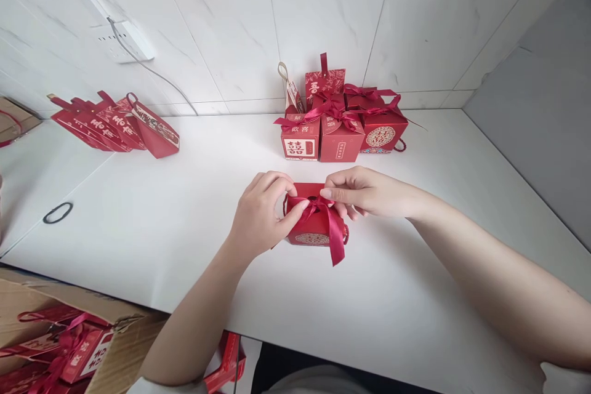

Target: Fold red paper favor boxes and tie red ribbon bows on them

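Note:
A small red gift box [311, 238] with a round gold pattern stands on the white table in front of me. Across its top runs a dark pink satin ribbon [336, 237], tied in a bow, one tail hanging down the front. My left hand [265, 212] pinches the ribbon's left loop between thumb and fingers. From the right, my right hand [355, 192] pinches the ribbon near the knot with thumb and forefinger, its other fingers loosely curled. The fingers partly cover the bow and the upper sides of the box.
Several red gift boxes with ribbons [341, 138] stand together by the tiled wall. Red triangular boxes [159, 132] lean in a row at the left back. A black hair tie [58, 213] lies at left. Below the table edge, a cardboard box [124, 345] holds more red boxes.

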The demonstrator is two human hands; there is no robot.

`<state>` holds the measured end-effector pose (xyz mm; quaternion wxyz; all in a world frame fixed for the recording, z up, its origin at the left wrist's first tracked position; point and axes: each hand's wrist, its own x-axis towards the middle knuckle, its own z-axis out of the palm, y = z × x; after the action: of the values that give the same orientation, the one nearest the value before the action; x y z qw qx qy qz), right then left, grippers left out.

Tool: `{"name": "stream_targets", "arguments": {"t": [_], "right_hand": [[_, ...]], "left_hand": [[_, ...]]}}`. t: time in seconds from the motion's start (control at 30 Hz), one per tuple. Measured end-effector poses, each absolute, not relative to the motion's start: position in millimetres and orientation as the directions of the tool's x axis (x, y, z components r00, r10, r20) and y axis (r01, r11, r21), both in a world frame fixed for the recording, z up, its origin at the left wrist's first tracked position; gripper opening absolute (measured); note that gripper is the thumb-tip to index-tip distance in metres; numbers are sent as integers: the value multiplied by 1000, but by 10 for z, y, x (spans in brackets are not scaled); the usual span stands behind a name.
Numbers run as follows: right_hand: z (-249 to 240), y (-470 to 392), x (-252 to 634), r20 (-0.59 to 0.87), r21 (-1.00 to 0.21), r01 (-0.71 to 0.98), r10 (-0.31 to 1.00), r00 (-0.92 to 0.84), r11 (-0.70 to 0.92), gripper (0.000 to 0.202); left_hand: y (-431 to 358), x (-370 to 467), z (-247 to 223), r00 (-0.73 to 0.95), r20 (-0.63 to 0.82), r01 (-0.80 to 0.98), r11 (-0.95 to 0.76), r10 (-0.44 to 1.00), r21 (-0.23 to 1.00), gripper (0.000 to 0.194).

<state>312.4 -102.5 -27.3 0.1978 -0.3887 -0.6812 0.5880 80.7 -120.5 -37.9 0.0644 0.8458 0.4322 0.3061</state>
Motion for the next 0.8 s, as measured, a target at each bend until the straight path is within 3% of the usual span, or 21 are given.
{"name": "stream_targets", "arguments": {"t": [0.17,0.33,0.53,0.7,0.8], "right_hand": [[-276,-1022,3115,-185,-960,279,753,-632,-1,29],[-275,-1024,3113,-177,-956,294,762,-623,19,29],[-284,-1027,3123,-197,-935,351,762,-617,42,33],[-311,-1020,3119,-205,-940,340,753,-625,26,34],[-317,-1022,3112,-194,-948,317,746,-637,24,34]], "left_hand": [[-1253,889,-396,387,404,710,-547,829,444,15],[-1278,962,-456,289,430,723,-489,855,488,6],[-1264,916,-437,309,329,595,-452,892,665,11],[-1252,924,-454,239,409,681,-452,881,577,8],[-1258,940,-463,278,408,671,-480,870,565,5]]}}
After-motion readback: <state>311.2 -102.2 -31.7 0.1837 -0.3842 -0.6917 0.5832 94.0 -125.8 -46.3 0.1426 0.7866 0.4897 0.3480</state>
